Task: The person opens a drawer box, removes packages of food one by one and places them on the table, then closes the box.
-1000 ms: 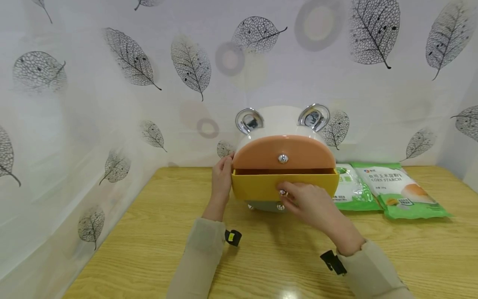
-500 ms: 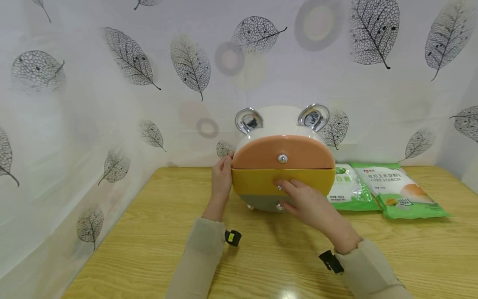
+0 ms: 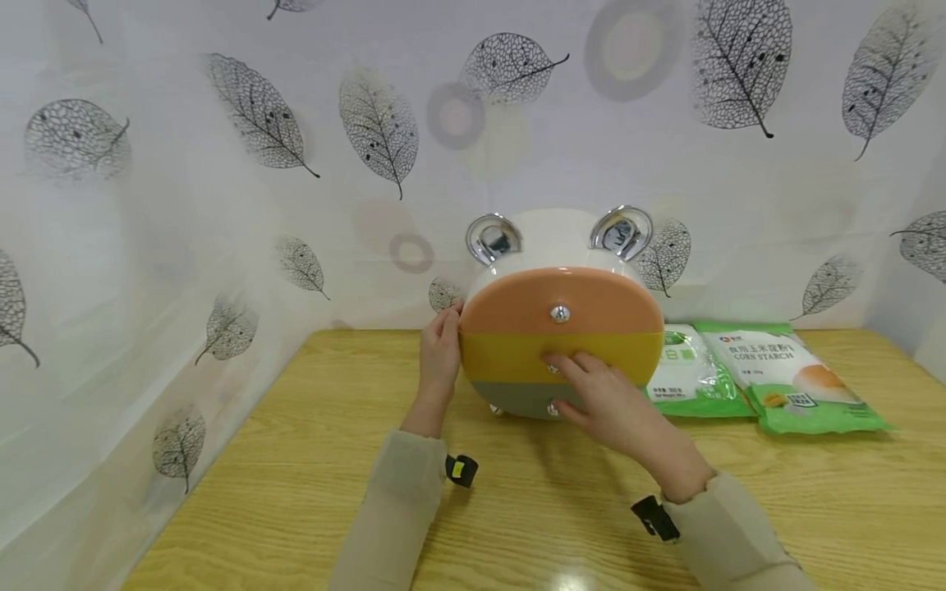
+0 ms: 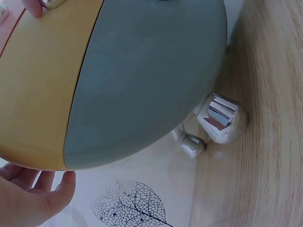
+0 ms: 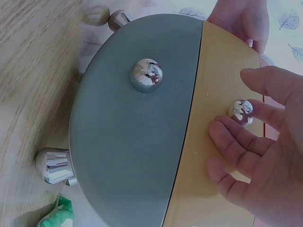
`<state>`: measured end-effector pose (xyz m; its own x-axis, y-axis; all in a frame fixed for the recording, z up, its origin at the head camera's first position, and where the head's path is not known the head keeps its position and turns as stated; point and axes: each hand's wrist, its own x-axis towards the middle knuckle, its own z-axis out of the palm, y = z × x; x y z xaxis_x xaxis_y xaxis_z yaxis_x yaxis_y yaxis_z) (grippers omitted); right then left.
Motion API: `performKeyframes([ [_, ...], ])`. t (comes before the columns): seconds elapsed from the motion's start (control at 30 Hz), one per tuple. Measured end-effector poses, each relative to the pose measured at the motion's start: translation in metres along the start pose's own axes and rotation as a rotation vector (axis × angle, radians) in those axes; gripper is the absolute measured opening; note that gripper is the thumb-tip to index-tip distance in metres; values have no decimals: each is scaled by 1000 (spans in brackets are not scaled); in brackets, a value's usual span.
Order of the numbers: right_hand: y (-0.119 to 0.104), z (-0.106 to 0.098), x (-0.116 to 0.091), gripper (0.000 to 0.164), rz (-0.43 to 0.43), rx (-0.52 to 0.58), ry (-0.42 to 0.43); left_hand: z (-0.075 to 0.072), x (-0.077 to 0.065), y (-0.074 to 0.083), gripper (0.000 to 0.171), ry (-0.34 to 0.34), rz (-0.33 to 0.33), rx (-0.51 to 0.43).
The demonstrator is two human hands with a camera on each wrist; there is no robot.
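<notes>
One chest (image 3: 562,335), upright on the wood-grain table (image 3: 296,460): glossy, rounded, white-shelled. Three drawers, all flush: orange drawer (image 3: 562,290) uppermost, yellow drawer (image 3: 510,358) between, grey-green drawer (image 3: 517,400) lowest. Chrome fittings: three round knobs (image 5: 147,74), one per drawer; two ear-like discs (image 3: 493,238) on top; feet (image 4: 222,118) beneath, at least three showing.

My left hand (image 3: 439,353): at the chest's left side, fingers relaxed, tips resting against its edge. My right hand (image 3: 609,402): before the chest's front, released, fingers spread over the yellow drawer, index beside its knob; whether they touch, I cannot tell.

Two bags, white and green: one sugar-white bag (image 3: 695,373), partly hidden by the chest's right edge; one corn starch bag (image 3: 783,373), farther right of it. Two black wrist straps (image 3: 461,469), on my side of the chest. One leaf-printed backdrop (image 3: 222,205), behind the chest.
</notes>
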<state>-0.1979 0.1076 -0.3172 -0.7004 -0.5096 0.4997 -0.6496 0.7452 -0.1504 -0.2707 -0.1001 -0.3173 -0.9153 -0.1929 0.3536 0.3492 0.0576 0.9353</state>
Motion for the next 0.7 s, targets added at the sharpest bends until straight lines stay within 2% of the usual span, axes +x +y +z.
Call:
performKeyframes([
  [0.7, -3, 0, 0, 50, 2, -49, -47, 0, -1, 1, 34, -2, -10, -17],
])
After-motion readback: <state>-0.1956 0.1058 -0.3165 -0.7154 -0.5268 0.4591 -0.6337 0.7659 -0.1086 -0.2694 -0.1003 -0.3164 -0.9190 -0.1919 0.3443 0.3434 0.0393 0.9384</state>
